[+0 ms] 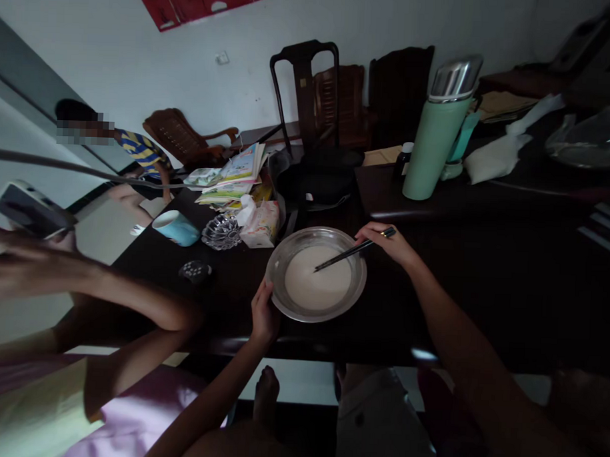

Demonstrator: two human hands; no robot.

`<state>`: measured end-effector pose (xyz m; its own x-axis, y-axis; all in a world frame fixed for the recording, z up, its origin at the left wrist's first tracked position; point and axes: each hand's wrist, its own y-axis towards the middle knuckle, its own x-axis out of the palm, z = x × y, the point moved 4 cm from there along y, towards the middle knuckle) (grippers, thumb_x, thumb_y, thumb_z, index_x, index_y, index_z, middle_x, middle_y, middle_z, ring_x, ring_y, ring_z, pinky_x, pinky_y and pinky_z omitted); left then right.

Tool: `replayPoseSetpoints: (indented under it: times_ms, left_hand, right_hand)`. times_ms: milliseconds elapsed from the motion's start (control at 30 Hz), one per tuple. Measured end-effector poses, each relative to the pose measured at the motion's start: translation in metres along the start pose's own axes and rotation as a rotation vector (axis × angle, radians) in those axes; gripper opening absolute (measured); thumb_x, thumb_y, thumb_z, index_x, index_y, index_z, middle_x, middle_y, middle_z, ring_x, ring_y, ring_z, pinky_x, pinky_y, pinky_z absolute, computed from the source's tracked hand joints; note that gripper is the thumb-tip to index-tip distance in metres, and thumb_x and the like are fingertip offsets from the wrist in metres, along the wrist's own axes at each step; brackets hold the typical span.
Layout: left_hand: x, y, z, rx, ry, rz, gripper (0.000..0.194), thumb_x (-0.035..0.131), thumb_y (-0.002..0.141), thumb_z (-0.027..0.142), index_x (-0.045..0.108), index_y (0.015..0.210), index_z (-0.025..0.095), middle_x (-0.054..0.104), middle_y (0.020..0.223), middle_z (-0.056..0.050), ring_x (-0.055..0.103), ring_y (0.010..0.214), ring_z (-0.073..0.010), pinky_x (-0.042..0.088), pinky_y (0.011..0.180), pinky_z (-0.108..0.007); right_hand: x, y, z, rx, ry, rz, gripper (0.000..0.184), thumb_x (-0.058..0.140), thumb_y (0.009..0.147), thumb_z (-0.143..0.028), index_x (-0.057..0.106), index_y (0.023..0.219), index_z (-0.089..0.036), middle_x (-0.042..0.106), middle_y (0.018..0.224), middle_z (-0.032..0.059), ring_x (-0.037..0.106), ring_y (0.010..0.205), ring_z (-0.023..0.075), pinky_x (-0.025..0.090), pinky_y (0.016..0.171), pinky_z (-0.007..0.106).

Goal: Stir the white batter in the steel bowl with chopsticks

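Note:
A round metal bowl [315, 314] stands near the front edge of the dark table, holding a smooth off-white batter-like liquid [317, 289]. My left hand [265, 312] grips the bowl's left rim, thumb on top and fingers below the side. Above the bowl's right rim, my right hand [384, 242] is closed round a pair of dark chopsticks [344, 254]. Their tips point down and left into the middle of the liquid.
Left of the bowl are a tissue pack [261, 225], a glass dish [221, 232], a blue mug [177, 228] and a dark remote-like object [195, 271]. A green flask [435, 140] stands behind right. One person holds a phone [33, 209] at left; another sits beyond.

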<state>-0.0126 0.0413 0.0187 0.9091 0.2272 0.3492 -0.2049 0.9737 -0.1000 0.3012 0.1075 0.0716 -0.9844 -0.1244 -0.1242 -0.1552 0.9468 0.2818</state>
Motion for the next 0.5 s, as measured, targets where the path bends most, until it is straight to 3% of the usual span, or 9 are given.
replayPoseSetpoints:
  times_ms: [100, 233, 400, 500]
  left_hand:
    - [-0.0003, 0.0006, -0.0009, -0.007, -0.005, 0.004, 0.051, 0.074, 0.072, 0.042, 0.07, 0.116, 0.017, 0.071, 0.117, -0.007, 0.059, 0.116, -0.0281, 0.043, 0.1, -0.034]
    - [-0.0003, 0.0009, -0.0009, -0.001, 0.017, 0.002, 0.052, 0.074, 0.071, 0.042, 0.07, 0.116, 0.017, 0.072, 0.113, -0.007, 0.061, 0.113, -0.0284, 0.044, 0.099, -0.036]
    - [-0.0029, 0.0026, -0.0031, 0.015, 0.021, 0.003, 0.049, 0.074, 0.072, 0.042, 0.071, 0.114, 0.017, 0.071, 0.114, -0.007, 0.062, 0.112, -0.0281, 0.046, 0.097, -0.035]
    - [-0.0064, 0.0052, -0.0068, 0.016, 0.037, 0.008, 0.049, 0.073, 0.072, 0.042, 0.071, 0.114, 0.017, 0.072, 0.112, -0.008, 0.062, 0.112, -0.029, 0.047, 0.096, -0.036]
  right_hand:
    - [-0.0025, -0.0001, -0.0004, -0.007, 0.008, 0.031, 0.037, 0.06, 0.086, -0.056, 0.072, 0.08, -0.021, 0.074, 0.069, 0.0032, 0.069, 0.071, 0.0193, 0.051, 0.074, 0.032]
    - [0.0022, 0.0002, 0.0002, 0.02, 0.024, -0.045, 0.039, 0.061, 0.083, -0.058, 0.072, 0.081, -0.02, 0.075, 0.073, 0.0043, 0.07, 0.071, 0.0201, 0.052, 0.071, 0.033]
    - [-0.0017, 0.0003, -0.0003, -0.021, -0.025, 0.032, 0.037, 0.058, 0.087, -0.055, 0.072, 0.082, -0.021, 0.074, 0.072, 0.0034, 0.069, 0.073, 0.0196, 0.051, 0.075, 0.033]
    - [0.0009, 0.0005, 0.0015, 0.003, -0.009, -0.012, 0.038, 0.058, 0.086, -0.056, 0.072, 0.082, -0.021, 0.074, 0.071, 0.0036, 0.069, 0.071, 0.0195, 0.051, 0.074, 0.033]
